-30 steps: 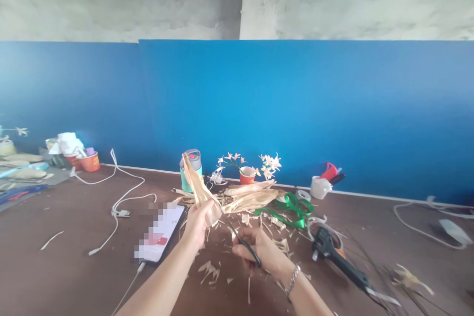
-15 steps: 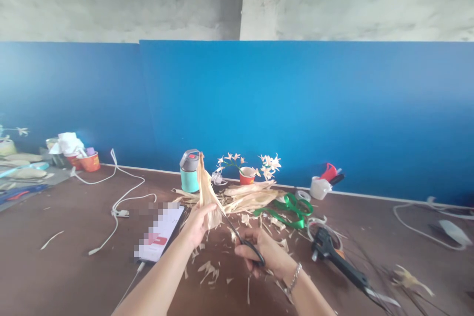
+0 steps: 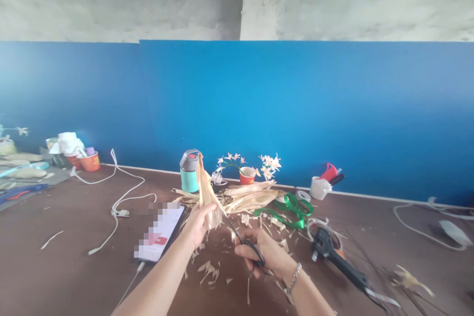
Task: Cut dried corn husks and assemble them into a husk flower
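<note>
My left hand pinches a pale, dried corn husk that stands up from the fingers and narrows to a brownish tip. Black-handled scissors sit in my right hand, with fingers closed around the handles. Their blades point up and left and meet the husk's right edge; whether they are open there I cannot make out. More husks lie in a pile behind my hands. Small husk scraps are scattered over the brown table below and between my arms.
Left of my left arm lies a phone with a cable. Behind are a turquoise bottle and a red cup beside husk-coloured flowers. To the right are green ribbon, a white cup and a black glue gun.
The upper tip of the husk has shifted very slightly to the left. Both hands and the scissors stay almost where they were.
</note>
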The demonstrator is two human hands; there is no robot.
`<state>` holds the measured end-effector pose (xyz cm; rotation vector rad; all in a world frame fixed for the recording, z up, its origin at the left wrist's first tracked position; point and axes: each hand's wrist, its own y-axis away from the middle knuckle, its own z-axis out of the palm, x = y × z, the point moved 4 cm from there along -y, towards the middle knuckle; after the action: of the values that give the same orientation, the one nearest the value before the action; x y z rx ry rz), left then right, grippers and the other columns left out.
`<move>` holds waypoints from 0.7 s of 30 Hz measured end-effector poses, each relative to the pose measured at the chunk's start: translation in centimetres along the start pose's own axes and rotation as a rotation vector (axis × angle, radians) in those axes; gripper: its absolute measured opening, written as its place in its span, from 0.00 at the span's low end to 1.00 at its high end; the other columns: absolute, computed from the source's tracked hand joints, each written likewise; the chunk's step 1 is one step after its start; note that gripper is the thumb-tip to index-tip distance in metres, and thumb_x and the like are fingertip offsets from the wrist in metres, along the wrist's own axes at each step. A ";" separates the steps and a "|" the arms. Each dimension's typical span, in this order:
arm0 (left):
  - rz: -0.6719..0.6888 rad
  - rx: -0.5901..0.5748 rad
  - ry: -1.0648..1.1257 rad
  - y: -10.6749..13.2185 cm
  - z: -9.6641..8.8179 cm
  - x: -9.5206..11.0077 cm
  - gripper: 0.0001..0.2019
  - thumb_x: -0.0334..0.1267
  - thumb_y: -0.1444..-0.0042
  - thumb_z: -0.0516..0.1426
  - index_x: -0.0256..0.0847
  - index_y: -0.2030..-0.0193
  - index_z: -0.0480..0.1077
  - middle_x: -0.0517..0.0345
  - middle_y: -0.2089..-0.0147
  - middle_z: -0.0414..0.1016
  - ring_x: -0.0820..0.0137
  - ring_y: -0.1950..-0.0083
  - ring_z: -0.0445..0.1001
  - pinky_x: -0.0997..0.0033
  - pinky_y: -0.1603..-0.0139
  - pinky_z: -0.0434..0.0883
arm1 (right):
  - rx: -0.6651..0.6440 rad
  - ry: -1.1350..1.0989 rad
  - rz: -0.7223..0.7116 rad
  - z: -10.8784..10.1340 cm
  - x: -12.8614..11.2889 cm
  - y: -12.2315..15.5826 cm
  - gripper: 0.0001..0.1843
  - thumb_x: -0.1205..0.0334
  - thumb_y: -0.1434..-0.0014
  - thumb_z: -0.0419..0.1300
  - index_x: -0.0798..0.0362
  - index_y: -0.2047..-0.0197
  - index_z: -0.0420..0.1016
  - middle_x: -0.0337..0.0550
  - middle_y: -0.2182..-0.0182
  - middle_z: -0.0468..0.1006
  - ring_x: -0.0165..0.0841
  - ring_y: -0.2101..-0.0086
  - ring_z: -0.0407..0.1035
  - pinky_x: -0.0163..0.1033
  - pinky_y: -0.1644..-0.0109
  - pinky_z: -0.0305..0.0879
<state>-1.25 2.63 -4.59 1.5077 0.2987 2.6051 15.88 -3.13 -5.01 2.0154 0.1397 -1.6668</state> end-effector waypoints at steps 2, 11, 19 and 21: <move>-0.002 -0.003 0.004 0.2 0.2 0.1 0.13 0.31 0.61 0.64 0.35 0.65 0.70 0.57 0.76 0.75 0.68 0.74 0.74 0.71 0.74 0.70 | 0.000 -0.004 -0.003 0.0 0.0 -0.1 0.15 0.55 0.54 0.62 0.55 0.66 0.66 0.30 0.88 0.69 0.21 0.91 0.58 0.24 0.89 0.46; 0.014 -0.002 0.041 0.7 0.7 0.3 0.12 0.30 0.61 0.63 0.36 0.67 0.70 0.62 0.79 0.73 0.73 0.78 0.72 0.77 0.77 0.68 | 0.006 -0.010 -0.004 0.1 -0.3 0.1 0.16 0.54 0.55 0.63 0.56 0.67 0.66 0.30 0.88 0.69 0.21 0.90 0.58 0.25 0.89 0.45; -0.013 -0.044 0.014 0.4 0.6 -0.2 0.12 0.30 0.61 0.63 0.35 0.67 0.70 0.60 0.78 0.75 0.70 0.77 0.74 0.74 0.76 0.70 | -0.001 0.010 0.002 0.0 -0.2 0.2 0.15 0.55 0.54 0.62 0.55 0.67 0.66 0.31 0.88 0.69 0.21 0.91 0.58 0.24 0.90 0.42; -0.019 -0.045 0.011 0.4 0.5 -0.2 0.12 0.30 0.62 0.63 0.35 0.67 0.70 0.60 0.78 0.74 0.70 0.77 0.74 0.73 0.76 0.70 | -0.010 0.017 -0.008 0.0 -0.3 0.2 0.14 0.55 0.53 0.62 0.55 0.67 0.66 0.30 0.88 0.69 0.20 0.91 0.57 0.24 0.90 0.42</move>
<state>-0.68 2.27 -4.43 1.4690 0.2526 2.5887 15.87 -3.23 -4.67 2.0241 0.1625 -1.6510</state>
